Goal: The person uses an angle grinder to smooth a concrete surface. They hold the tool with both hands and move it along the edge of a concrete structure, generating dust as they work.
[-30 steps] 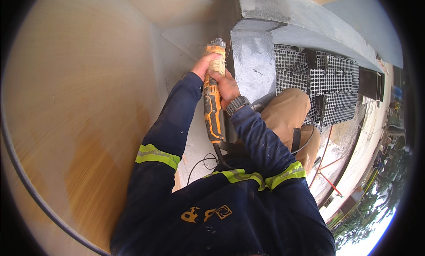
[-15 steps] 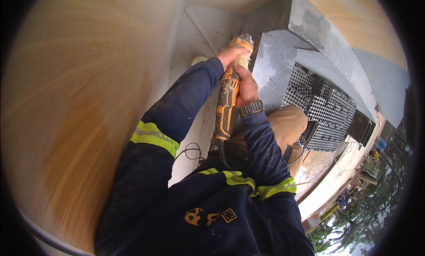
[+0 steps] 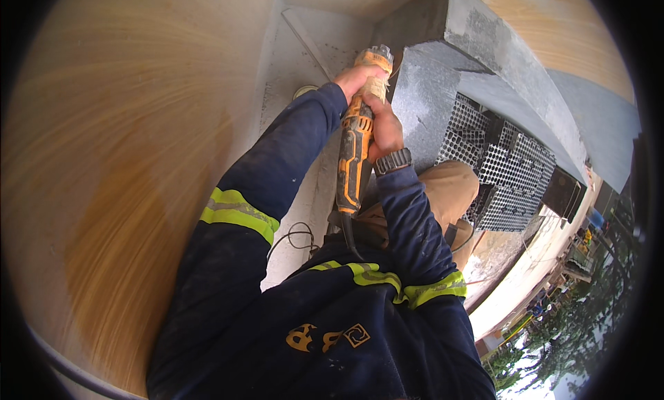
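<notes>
An orange and black corded oscillating multi-tool (image 3: 351, 161) is held in both my hands, its head up and its cord end toward my body. My left hand (image 3: 360, 80) is closed round the neck near the head, where pale tape is wrapped. Just below, my right hand (image 3: 387, 130) grips the upper body, thumb along the tape. The tool's head is beside the edge of a grey metal panel (image 3: 423, 99). Whether its tip touches a surface is hidden. A black cord (image 3: 349, 237) runs from the tool's lower end toward my lap.
A tan wooden wall (image 3: 138, 158) curves close along my left. Stacked grids of open-ended tubes (image 3: 512, 179) fill a recess to the right, under a grey beam (image 3: 512, 54). A thin strip (image 3: 308, 44) and a round lid (image 3: 304, 91) lie on the grey floor. Looped cable (image 3: 294, 234) lies by my left arm.
The tool and both hands sit slightly higher and further left in the picture, as the whole view has shifted a little. Both grips look the same.
</notes>
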The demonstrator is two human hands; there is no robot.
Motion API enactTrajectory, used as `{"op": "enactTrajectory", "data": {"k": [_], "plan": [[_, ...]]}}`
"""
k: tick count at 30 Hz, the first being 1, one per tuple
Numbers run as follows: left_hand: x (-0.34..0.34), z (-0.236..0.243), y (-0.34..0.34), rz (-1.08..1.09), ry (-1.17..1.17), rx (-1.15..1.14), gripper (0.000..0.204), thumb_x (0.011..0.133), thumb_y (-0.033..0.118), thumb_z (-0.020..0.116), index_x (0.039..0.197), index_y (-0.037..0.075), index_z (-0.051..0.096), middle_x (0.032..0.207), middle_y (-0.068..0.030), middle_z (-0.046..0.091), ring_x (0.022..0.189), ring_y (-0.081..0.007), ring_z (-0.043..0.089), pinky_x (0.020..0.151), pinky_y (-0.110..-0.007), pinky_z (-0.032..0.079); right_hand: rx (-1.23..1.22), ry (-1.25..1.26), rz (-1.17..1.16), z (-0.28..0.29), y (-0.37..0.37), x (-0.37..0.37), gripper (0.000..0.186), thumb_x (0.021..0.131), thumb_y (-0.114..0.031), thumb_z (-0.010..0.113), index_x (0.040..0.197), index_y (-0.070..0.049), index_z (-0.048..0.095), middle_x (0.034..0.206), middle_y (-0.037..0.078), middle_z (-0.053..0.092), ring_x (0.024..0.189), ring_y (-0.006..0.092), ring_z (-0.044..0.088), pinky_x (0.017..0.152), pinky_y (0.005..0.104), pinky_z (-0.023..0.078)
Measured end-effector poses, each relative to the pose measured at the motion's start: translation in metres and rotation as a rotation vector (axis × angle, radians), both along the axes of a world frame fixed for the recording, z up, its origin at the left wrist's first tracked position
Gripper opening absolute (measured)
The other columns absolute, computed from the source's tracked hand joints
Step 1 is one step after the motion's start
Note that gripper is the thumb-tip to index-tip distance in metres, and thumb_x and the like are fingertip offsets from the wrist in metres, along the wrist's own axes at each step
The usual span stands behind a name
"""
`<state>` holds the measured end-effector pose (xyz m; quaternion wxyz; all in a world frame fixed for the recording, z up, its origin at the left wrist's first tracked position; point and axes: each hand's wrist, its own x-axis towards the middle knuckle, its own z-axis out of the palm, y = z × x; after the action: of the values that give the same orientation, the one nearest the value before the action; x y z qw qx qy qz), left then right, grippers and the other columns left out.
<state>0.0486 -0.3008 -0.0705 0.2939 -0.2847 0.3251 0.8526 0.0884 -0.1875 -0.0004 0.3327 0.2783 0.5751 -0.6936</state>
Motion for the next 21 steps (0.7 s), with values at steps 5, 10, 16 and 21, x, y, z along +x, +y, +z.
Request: {"op": "enactTrajectory", "data": {"k": [5,10,16,21], "plan": [[-0.001,0.009,0.0,0.012,-0.005,-0.015,0.038,0.084,0.03,0.069,0.111,0.004,0.061,0.091,-0.0115,0.066,0.077,-0.023,0.065,0.071,-0.038,0.054,0.005,-0.048,-0.036,0.003,0.0,-0.001,0.036,0.096,-0.03,0.061,0.119,-0.003,0.055,0.093,0.01,0.066,0.073,0.021,0.066,0.067,0.0348,0.056],[-0.001,0.004,0.0,0.004,-0.007,-0.035,0.037,0.084,0.029,0.069,0.111,0.004,0.061,0.091,-0.0118,0.066,0.077,-0.023,0.066,0.071,-0.038,0.055,-0.099,-0.087,-0.005,-0.008,0.009,-0.001,0.057,0.09,-0.028,0.065,0.138,-0.002,0.047,0.113,0.013,0.063,0.094,0.025,0.067,0.08,0.0383,0.056],[-0.003,-0.006,0.002,-0.003,-0.026,-0.03,0.038,0.084,0.029,0.07,0.111,0.003,0.061,0.091,-0.0132,0.067,0.077,-0.0244,0.067,0.071,-0.039,0.055,-0.105,-0.095,0.001,-0.015,0.011,-0.001,0.056,0.091,-0.027,0.064,0.138,-0.002,0.047,0.112,0.014,0.063,0.092,0.0247,0.067,0.079,0.0381,0.056],[-0.004,-0.005,-0.001,-0.013,-0.026,-0.009,0.039,0.084,0.028,0.069,0.112,0.003,0.06,0.09,-0.0147,0.067,0.076,-0.026,0.067,0.071,-0.04,0.056,-0.116,-0.069,-0.01,-0.009,0.007,-0.002,0.055,0.091,-0.028,0.064,0.137,-0.002,0.048,0.113,0.013,0.063,0.093,0.0239,0.067,0.081,0.0381,0.055]]}}
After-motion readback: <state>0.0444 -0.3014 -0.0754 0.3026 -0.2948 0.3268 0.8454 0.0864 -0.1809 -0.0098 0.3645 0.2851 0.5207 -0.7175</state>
